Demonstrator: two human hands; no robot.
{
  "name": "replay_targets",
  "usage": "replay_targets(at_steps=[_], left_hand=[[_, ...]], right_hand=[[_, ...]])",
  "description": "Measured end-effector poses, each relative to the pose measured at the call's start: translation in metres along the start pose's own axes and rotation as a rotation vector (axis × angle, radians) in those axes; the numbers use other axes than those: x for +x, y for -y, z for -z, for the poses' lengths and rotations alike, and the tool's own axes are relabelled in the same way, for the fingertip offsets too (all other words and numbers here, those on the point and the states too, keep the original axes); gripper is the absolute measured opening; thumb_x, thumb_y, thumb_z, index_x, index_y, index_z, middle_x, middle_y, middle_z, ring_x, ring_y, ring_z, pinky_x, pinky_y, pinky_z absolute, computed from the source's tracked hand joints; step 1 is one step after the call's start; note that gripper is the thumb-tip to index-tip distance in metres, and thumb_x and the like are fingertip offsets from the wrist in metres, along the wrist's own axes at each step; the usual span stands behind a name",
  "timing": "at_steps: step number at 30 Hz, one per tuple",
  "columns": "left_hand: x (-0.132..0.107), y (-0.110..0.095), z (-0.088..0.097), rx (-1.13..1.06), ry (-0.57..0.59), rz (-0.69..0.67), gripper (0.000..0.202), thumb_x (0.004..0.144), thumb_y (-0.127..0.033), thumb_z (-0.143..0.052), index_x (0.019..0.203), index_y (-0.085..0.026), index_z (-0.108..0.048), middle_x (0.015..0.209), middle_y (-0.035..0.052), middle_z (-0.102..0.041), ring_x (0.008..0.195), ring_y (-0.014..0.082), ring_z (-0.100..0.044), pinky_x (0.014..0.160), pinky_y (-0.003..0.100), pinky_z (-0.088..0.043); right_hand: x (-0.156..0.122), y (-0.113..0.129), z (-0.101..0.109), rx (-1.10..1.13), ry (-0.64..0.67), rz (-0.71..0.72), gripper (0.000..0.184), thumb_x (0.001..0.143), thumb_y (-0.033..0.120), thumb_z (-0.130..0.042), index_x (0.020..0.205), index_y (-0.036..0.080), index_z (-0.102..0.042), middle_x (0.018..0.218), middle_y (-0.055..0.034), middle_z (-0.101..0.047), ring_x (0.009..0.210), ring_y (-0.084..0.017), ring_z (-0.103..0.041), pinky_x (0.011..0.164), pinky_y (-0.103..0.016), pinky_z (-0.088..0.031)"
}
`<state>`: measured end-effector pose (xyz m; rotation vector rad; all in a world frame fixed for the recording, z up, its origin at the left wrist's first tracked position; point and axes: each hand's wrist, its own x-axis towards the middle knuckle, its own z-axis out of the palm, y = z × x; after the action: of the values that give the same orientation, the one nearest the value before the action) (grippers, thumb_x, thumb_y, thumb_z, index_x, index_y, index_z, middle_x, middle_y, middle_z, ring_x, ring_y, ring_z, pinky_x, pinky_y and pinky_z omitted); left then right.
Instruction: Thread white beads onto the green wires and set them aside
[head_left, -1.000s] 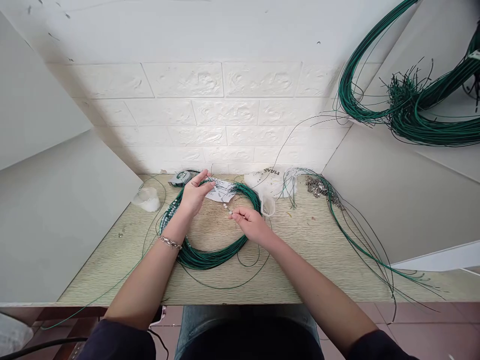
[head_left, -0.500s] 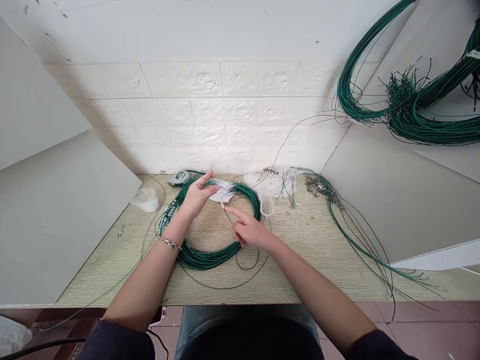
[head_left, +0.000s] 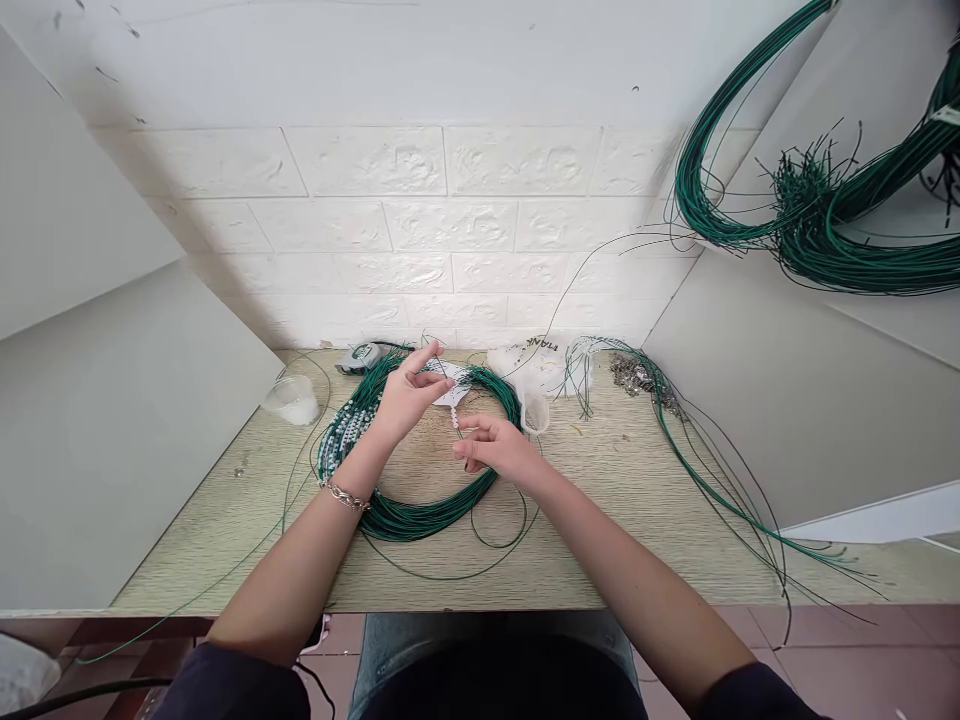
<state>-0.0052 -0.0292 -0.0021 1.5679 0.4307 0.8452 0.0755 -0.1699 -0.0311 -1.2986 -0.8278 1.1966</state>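
Observation:
My left hand (head_left: 411,402) is above the left side of the coil, thumb and fingers closed on a thin dark green cord. A short row of small white beads (head_left: 454,416) sits on that cord, between my two hands. My right hand (head_left: 498,448) is just below the beads, fingers curled and thumb close to the index finger, with the cord at the fingertips. Under both hands lies a large coil of green cords (head_left: 427,518), its left side strung with many white and pale beads. A white paper (head_left: 450,385) lies behind the beads, partly covered by the left hand.
A clear cup (head_left: 292,402) with white contents stands at left. A tape measure (head_left: 361,358) lies behind the coil. Toward the right are a plastic bag (head_left: 532,368), a heap of small metal pieces (head_left: 634,374) and loose cords (head_left: 705,485). Green bundles (head_left: 810,215) hang at upper right.
The left hand has shifted slightly right. My right index finger, which pointed at the beads, has bent back toward the thumb. More of the bead row shows, a little lower and further right.

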Motion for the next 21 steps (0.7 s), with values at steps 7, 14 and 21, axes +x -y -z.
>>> replay_targets(at_steps=[7,14,21], left_hand=[[-0.0066,-0.0013,-0.0096,0.054,0.011,-0.103,0.06,0.058,-0.016,-0.069,0.114,-0.025,-0.052,0.116,0.0071,-0.047,0.065,0.006,-0.056,0.061,0.019,-0.047],[-0.0063,0.0009,-0.0107,-0.009,-0.067,-0.064,0.049,0.058,-0.02,-0.07,0.106,-0.02,-0.059,0.103,0.0069,-0.056,0.063,0.0071,-0.054,0.056,0.018,-0.044],[-0.0028,0.0061,-0.0093,-0.128,-0.085,0.024,0.032,0.056,-0.025,-0.072,0.086,-0.015,-0.065,0.079,0.0033,-0.063,0.069,0.0096,-0.055,0.063,0.02,-0.044]], right_hand=[[0.0023,-0.0001,0.0,0.032,-0.111,-0.051,0.022,0.066,0.029,-0.062,0.068,0.013,-0.048,0.056,0.0015,-0.055,0.044,-0.006,-0.051,0.047,-0.019,-0.044],[0.0024,-0.0019,-0.0034,0.073,-0.171,0.064,0.018,0.074,0.028,-0.05,0.068,0.018,-0.036,0.051,0.009,-0.045,0.028,-0.002,-0.03,0.027,-0.014,-0.019],[0.0059,-0.0062,-0.003,0.12,-0.205,0.172,0.019,0.075,0.033,-0.049,0.07,0.02,-0.036,0.04,0.0124,-0.027,0.029,-0.002,-0.017,0.03,-0.015,-0.014]])
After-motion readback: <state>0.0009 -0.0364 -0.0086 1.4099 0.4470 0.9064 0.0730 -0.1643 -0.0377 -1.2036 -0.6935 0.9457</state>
